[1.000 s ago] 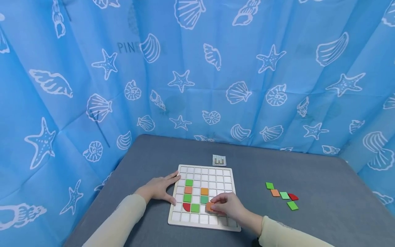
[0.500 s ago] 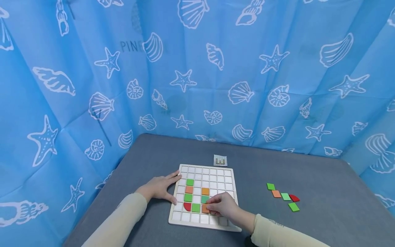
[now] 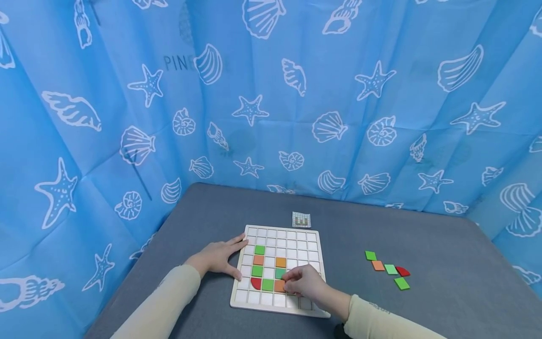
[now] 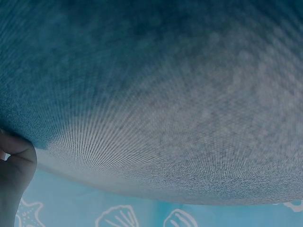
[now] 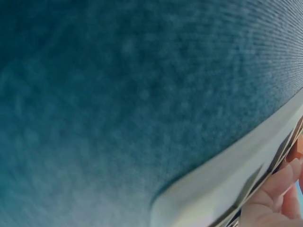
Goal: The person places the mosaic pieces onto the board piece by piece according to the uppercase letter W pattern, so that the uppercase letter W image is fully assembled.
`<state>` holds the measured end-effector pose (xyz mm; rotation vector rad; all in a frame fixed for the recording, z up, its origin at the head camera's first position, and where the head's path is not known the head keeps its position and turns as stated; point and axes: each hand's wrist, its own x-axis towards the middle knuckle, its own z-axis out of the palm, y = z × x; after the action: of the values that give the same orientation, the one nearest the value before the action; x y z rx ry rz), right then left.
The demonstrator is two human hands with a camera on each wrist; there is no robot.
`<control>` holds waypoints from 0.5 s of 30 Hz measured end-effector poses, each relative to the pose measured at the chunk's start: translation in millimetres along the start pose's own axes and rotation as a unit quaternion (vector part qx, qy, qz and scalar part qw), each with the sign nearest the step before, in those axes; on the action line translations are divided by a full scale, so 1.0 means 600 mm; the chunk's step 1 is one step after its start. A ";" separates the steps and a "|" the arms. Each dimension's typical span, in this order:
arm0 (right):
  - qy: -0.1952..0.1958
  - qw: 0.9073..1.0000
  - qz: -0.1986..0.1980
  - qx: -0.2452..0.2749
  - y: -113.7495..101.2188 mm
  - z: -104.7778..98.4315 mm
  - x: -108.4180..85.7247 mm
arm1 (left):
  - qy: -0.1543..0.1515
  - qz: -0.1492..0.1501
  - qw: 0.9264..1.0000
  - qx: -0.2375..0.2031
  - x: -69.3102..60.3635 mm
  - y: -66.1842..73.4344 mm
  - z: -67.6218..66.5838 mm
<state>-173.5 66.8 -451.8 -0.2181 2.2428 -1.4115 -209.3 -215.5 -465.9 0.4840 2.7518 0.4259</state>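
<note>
A white gridded board [image 3: 296, 307] lies on the grey table. My left hand [image 3: 218, 257] rests at its left edge, fingers spread and touching the rim. My right hand [image 3: 308, 283] pinches an orange square tile [image 3: 279, 286] at its right edge, over a lower-row cell. In that row, left of it, sit a green tile [image 3: 267, 285] and a red quarter-round tile [image 3: 256, 283]. A teal tile [image 3: 280, 273] and an orange-yellow tile [image 3: 281, 262] stand in the column above. The left column holds green, salmon [image 3: 259, 260] and green [image 3: 259, 250] tiles.
A small card [image 3: 301, 220] with a grid pattern lies behind the board. To the right are several loose tiles, among them a green one [image 3: 370, 255], a salmon one [image 3: 378, 266] and a red quarter-round [image 3: 402, 271]. A blue shell-print curtain [image 3: 296, 117] hangs behind the table.
My right hand has shifted left with the orange tile, which now lies in line beside the lower green tile and under the teal one. My left hand has stayed at the board's edge.
</note>
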 end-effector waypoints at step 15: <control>0.002 0.999 0.022 0.028 0.000 -0.012 -0.008 | 0.000 -0.012 1.000 -0.007 0.003 -0.002 0.003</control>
<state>-173.0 74.5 -448.1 -0.1475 2.1934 -1.4509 -210.5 -215.2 -468.3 0.4468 2.7497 0.4395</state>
